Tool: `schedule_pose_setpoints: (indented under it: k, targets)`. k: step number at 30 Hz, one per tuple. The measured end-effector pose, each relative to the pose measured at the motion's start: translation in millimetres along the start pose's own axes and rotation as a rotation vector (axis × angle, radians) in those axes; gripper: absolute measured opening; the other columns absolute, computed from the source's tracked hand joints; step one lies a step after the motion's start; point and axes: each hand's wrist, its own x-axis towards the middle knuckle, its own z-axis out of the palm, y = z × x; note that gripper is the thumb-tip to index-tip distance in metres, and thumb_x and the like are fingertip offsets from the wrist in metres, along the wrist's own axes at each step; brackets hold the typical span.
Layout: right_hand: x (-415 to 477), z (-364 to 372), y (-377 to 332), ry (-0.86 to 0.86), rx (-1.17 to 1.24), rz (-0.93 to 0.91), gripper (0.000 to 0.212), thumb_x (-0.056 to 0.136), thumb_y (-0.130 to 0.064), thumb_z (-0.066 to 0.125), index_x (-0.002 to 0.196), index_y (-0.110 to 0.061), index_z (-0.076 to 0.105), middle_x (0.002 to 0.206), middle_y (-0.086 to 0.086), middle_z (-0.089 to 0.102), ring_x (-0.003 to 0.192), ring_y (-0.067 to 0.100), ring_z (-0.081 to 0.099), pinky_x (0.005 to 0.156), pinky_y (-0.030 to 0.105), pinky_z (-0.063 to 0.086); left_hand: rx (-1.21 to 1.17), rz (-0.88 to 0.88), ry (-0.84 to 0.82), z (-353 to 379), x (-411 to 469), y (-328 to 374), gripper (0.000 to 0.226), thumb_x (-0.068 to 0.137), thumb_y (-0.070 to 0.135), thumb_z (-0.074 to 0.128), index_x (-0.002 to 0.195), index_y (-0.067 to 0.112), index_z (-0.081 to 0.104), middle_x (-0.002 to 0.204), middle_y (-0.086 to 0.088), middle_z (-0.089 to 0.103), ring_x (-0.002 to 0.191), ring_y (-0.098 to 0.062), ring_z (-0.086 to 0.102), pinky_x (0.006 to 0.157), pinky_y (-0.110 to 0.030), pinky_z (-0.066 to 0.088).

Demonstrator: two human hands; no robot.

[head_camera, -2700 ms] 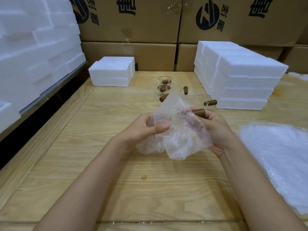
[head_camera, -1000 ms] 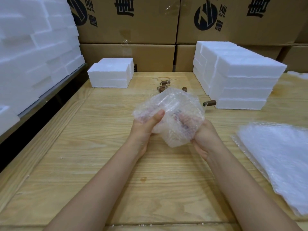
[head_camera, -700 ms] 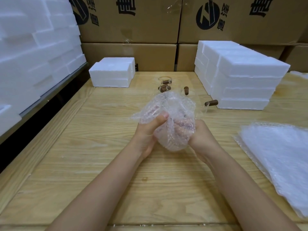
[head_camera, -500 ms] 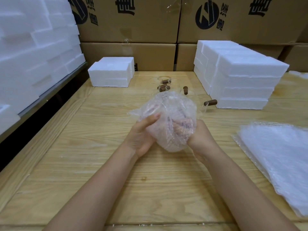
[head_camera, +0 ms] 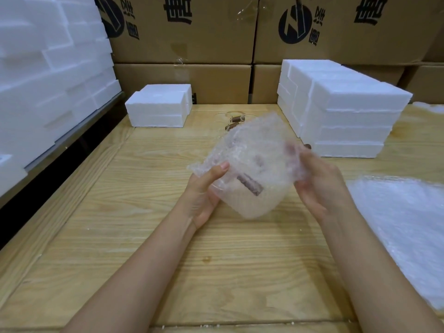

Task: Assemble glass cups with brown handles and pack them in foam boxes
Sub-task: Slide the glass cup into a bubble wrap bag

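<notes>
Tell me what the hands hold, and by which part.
A bubble-wrapped glass cup: the left hand grips its left side, thumb across the front; the right hand holds its right side.

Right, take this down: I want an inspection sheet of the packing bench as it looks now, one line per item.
Surface: wooden table, with a few white crumbs and a small stain.
Job's things: bubble-wrapped cup held above the table, its brown handle showing through the wrap; other glass cups behind it; foam boxes stacked at right; smaller foam stack at back left.
Clutter: bubble wrap sheets piled at right.
Grippers: left hand grips the bubble-wrapped cup, thumb on top; right hand holds its other side, blurred.
Cables: nothing seen.
Surroundings: cardboard cartons behind; foam wall at left.
</notes>
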Motion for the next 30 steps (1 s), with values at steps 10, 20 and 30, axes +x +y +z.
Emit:
schedule_pose_setpoints:
  k: [10, 20, 30]
  targets:
    - [-2.8, 6.3, 23.8, -0.051, -0.272, 0.025, 0.115, 0.031, -0.079, 0.074, 0.123, -0.017, 0.046, 0.123, 0.001, 0.057, 0.110, 0.017, 0.058, 0.096, 0.035, 0.047, -0.186, -0.018, 0.171, 0.2, 2.5, -0.7, 0.044, 0.074, 0.021, 0.077, 0.114, 0.009, 0.065, 0.125, -0.017, 0.064, 0.111, -0.028, 0.064, 0.095, -0.041, 0.053]
    - [4.6, 4.3, 27.9, 0.047, -0.136, -0.059, 0.022, 0.063, -0.031, 0.076, 0.075, -0.013, 0.069, 0.073, 0.003, 0.073, 0.066, 0.016, 0.070, 0.057, 0.027, 0.055, 0.112, -0.152, 0.007, -7.7, -0.2, 6.9, 0.120, 0.034, 0.035, 0.097, 0.141, 0.016, 0.046, 0.134, -0.013, 0.059, 0.121, -0.033, 0.057, 0.098, -0.052, 0.048]
    - [0.3, 11.0, 26.9, 0.029, -0.104, -0.041, 0.023, 0.066, -0.031, 0.072, 0.079, -0.014, 0.065, 0.071, -0.005, 0.072, 0.067, 0.008, 0.069, 0.061, 0.020, 0.055, 0.333, -0.090, 0.210, -3.4, 7.2, -0.1, 0.022, 0.078, 0.030, 0.063, 0.100, 0.026, 0.065, 0.099, 0.000, 0.069, 0.086, -0.019, 0.066, 0.067, -0.030, 0.048]
